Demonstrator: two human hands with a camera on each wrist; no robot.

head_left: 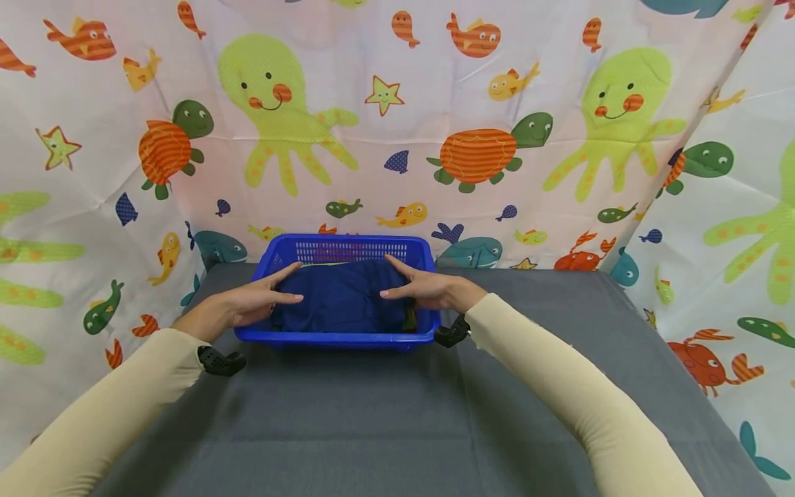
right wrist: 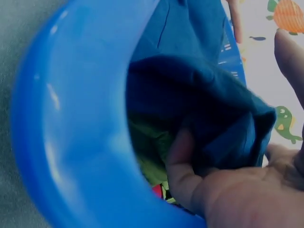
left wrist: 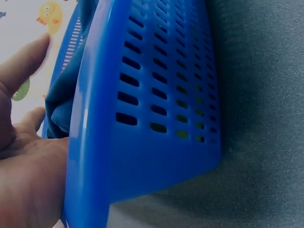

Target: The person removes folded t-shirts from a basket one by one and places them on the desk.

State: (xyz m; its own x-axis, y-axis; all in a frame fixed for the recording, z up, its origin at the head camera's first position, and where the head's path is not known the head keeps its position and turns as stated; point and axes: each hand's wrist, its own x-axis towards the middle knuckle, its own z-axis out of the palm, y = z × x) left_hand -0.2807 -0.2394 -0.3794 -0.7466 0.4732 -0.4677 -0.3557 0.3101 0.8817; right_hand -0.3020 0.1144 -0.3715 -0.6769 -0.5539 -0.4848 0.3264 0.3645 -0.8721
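Note:
A folded navy blue cloth point(head_left: 341, 297) lies in a blue plastic basket point(head_left: 348, 338). At the cloth's left end is my left hand point(head_left: 251, 304), thumb and index finger spread over its edge. My right hand point(head_left: 431, 286) is at the other end, spread in the same way. In the right wrist view, some fingers of that right hand point(right wrist: 256, 194) reach under a fold of the cloth point(right wrist: 204, 85). The left wrist view has the left hand point(left wrist: 33, 166) inside the basket's rim point(left wrist: 88, 142), beside the cloth point(left wrist: 64, 104). Other fingertips are hidden.
Beneath the cloth in the basket is a green fabric point(right wrist: 152, 147), with a small red patch near it. The basket stands on a grey-covered table point(head_left: 348, 414), close to a white curtain point(head_left: 385, 166) printed with sea animals. More printed curtain hangs at both sides.

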